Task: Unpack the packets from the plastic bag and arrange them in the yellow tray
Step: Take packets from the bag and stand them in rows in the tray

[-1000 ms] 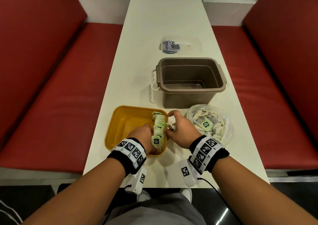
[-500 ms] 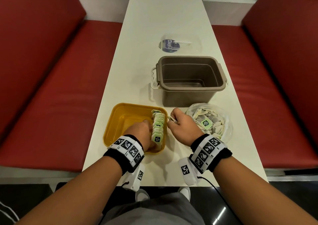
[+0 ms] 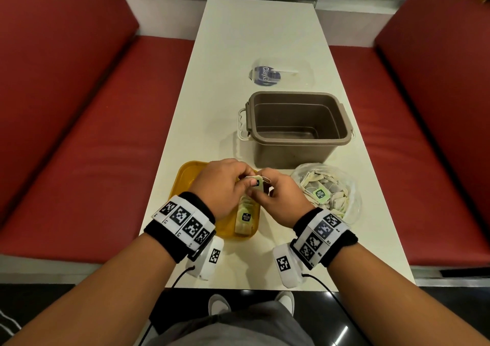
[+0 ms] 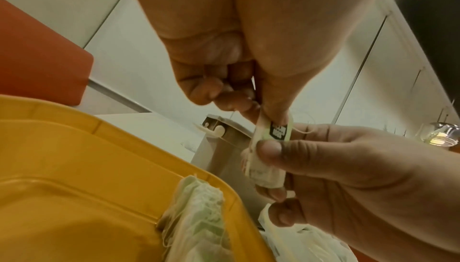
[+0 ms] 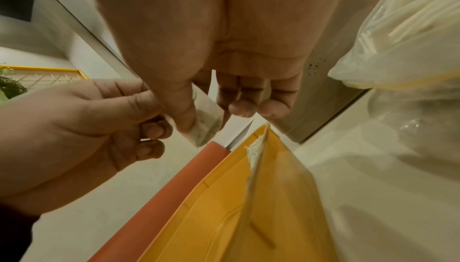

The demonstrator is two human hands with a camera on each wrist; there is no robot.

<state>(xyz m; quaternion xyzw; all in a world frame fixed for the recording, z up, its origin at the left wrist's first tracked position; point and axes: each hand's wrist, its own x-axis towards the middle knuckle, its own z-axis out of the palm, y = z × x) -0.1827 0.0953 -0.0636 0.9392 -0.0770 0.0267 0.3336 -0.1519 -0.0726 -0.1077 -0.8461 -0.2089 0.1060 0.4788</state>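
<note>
In the head view both hands hold one tea-bag packet (image 3: 256, 184) above the right side of the yellow tray (image 3: 185, 186). My left hand (image 3: 246, 180) pinches its green tag (image 4: 277, 130) between thumb and fingers. My right hand (image 3: 262, 190) pinches the pouch (image 5: 206, 126) below the tag. A row of packets (image 3: 245, 218) stands on edge along the tray's right wall, also shown as packets (image 4: 199, 217) in the left wrist view. The clear plastic bag (image 3: 326, 192), with several packets inside, lies to the right of the tray.
A brown plastic bin (image 3: 297, 125) with a white handle stands just beyond the tray and bag. A clear lid (image 3: 278, 72) with a blue label lies farther back. Red bench seats (image 3: 79, 147) flank the narrow white table (image 3: 238, 41).
My left hand has lifted from beside the packet row in the tray. Both hands have come together above the tray and now hold the one packet between them.
</note>
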